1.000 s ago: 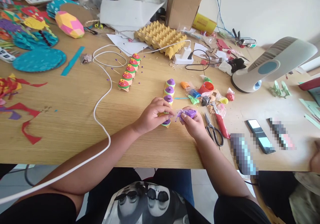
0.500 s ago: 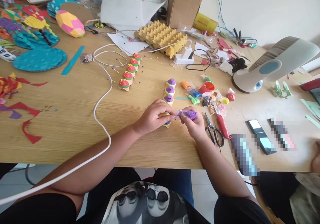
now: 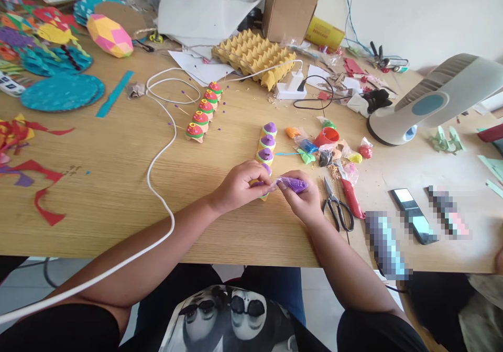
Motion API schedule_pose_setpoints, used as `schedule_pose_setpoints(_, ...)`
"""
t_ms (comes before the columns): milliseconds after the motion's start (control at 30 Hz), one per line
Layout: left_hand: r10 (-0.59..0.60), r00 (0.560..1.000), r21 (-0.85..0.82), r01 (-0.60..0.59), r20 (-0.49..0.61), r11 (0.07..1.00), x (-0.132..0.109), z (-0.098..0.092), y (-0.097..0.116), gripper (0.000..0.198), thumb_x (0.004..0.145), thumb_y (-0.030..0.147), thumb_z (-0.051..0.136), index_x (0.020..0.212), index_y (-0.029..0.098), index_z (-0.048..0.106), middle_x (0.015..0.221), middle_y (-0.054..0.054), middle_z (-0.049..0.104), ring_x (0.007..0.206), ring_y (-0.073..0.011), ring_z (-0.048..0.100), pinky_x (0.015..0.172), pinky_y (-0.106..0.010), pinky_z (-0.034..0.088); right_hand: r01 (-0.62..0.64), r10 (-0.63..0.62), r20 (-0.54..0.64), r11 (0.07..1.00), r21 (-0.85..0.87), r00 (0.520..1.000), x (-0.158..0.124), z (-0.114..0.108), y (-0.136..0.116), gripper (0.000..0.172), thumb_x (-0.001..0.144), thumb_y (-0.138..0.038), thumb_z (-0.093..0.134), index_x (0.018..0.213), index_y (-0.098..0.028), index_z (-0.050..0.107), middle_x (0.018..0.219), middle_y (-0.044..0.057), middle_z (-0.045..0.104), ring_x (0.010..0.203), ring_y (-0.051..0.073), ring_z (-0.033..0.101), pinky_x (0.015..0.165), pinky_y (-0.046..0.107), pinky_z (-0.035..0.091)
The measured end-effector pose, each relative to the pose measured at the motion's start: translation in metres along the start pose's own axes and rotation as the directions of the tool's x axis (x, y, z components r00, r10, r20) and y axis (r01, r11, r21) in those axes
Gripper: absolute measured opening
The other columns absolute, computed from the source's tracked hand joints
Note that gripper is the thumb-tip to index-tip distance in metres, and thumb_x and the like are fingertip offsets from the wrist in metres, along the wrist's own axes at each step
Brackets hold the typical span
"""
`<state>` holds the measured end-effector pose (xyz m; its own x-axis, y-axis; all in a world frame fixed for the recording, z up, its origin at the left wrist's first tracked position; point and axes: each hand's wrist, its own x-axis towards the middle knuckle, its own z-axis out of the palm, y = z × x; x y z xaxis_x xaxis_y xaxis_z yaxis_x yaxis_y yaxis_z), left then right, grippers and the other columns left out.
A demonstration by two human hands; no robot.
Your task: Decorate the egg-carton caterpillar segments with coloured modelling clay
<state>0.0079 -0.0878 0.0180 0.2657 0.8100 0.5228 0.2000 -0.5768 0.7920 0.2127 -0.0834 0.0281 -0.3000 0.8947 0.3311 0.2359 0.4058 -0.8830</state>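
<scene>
At about 11 o'clock from your hands, a row of four egg-carton cups capped in red, green and yellow clay (image 3: 204, 112) stands finished on the wooden bench (image 3: 118, 184), with purple-headed pins lying around it. Nearer, at 12 o'clock, a second row of egg-carton cups topped with purple clay over yellow-green bands (image 3: 267, 142) runs toward you; three of these show whole, and they look done.

Your left hand (image 3: 239, 185) closes on the nearest cup of that row (image 3: 262, 188), fingers wrapped over it so that only a sliver of purple and yellow shows. Just beside it, your right hand (image 3: 303, 197) pinches a small clear bag of purple clay (image 3: 293, 184) between thumb and fingers. By my reading this last cup is the one not yet finished.

At 1 o'clock a small red plastic cup (image 3: 325, 136) lies among little bags of orange, blue, green, yellow and red clay (image 3: 314, 150); what is inside it I cannot tell. Farther back, the yellow cardboard egg tray (image 3: 253, 56) looks empty, and the open brown cardboard box (image 3: 288, 6) hides its contents.
</scene>
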Motion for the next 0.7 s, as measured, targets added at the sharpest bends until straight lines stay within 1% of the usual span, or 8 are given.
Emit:
schedule_pose_setpoints(100,0.016,1.0,-0.01,-0.016,-0.013,1.0,0.0006,0.0006,0.0022,0.015,0.089,0.03,0.074,0.08,0.02,0.068,0.081,-0.002,0.069,0.083,-0.0162,0.065,0.081,-0.031,0.053,-0.019,0.019,-0.004,1.0,0.011,1.0,0.0001,0.0007,-0.0019,0.022,0.086,-0.042,0.074,0.093,-0.023,0.065,0.083,0.004,0.068,0.072,0.018,0.06,0.067,0.033,0.048)
schedule_pose_setpoints(200,0.037,0.999,-0.026,-0.038,-0.039,0.999,0.0015,0.0005,0.0041,0.016,0.089,0.031,0.074,0.08,0.02,0.067,0.079,-0.002,0.069,0.082,-0.0158,0.065,0.08,-0.031,0.053,-0.067,0.073,-0.046,0.991,0.118,0.996,-0.0006,0.0013,0.0008,0.043,0.078,-0.045,0.081,0.109,-0.026,0.058,0.079,0.0,0.061,0.066,0.016,0.054,0.061,0.03,0.044)
schedule_pose_setpoints(300,0.036,0.997,-0.019,-0.037,-0.069,0.999,0.0017,-0.0003,0.0059,0.015,0.09,0.032,0.072,0.082,0.02,0.067,0.082,-0.003,0.07,0.083,-0.016,0.066,0.081,-0.032,0.053,-0.035,0.077,-0.237,0.983,0.179,0.968,-0.003,0.0004,0.0043,0.051,0.075,-0.05,0.083,0.106,-0.028,0.048,0.072,-0.004,0.05,0.062,0.014,0.046,0.058,0.029,0.039)
schedule_pose_setpoints(367,0.027,0.996,-0.002,-0.027,-0.09,1.0,0.0015,-0.0005,0.007,0.016,0.092,0.033,0.071,0.083,0.019,0.067,0.084,-0.003,0.071,0.084,-0.016,0.067,0.082,-0.032,0.053,0.049,-0.018,-0.382,0.996,0.071,0.924,-0.0054,-0.0008,0.0043,0.042,0.079,-0.048,0.08,0.092,-0.028,0.046,0.07,-0.004,0.045,0.06,0.014,0.041,0.058,0.031,0.036)
schedule_pose_setpoints(400,0.026,0.995,0.01,-0.025,-0.101,1.0,0.0014,-0.0005,0.0075,0.017,0.092,0.033,0.071,0.083,0.019,0.067,0.085,-0.003,0.071,0.083,-0.0157,0.067,0.082,-0.031,0.053,0.086,-0.084,-0.398,0.996,-0.012,0.913,-0.0066,-0.0012,0.0035,0.038,0.082,-0.046,0.078,0.085,-0.027,0.046,0.068,-0.004,0.043,0.059,0.015,0.04,0.058,0.032,0.035)
schedule_pose_setpoints(467,0.045,0.993,0.046,-0.04,-0.109,0.998,0.0013,0.0001,0.0077,0.017,0.092,0.034,0.071,0.084,0.02,0.067,0.085,-0.002,0.071,0.082,-0.0151,0.067,0.08,-0.03,0.053,0.151,-0.193,-0.289,0.975,-0.161,0.938,-0.0085,-0.001,0.0009,0.033,0.085,-0.042,0.074,0.076,-0.026,0.047,0.063,-0.002,0.044,0.057,0.015,0.04,0.058,0.033,0.034)
schedule_pose_setpoints(567,0.135,0.989,0.12,-0.127,-0.064,0.985,0.0016,0.0016,0.0069,0.015,0.092,0.033,0.071,0.086,0.02,0.067,0.084,-0.002,0.071,0.083,-0.0154,0.066,0.08,-0.029,0.051,0.238,-0.25,-0.011,0.933,-0.269,0.968,-0.0092,0.0021,-0.0022,0.025,0.085,-0.038,0.075,0.075,-0.024,0.056,0.063,-0.001,0.049,0.058,0.016,0.047,0.059,0.033,0.036)
schedule_pose_setpoints(700,0.248,0.968,0.186,-0.253,0.05,0.949,0.002,0.003,0.0067,0.011,0.093,0.031,0.068,0.087,0.021,0.068,0.085,-0.003,0.074,0.086,-0.0166,0.066,0.083,-0.03,0.051,0.3,-0.279,0.111,0.895,-0.331,0.954,-0.0082,0.0057,-0.0019,0.019,0.089,-0.031,0.069,0.077,-0.024,0.056,0.066,0.0,0.053,0.061,0.016,0.049,0.06,0.032,0.036)
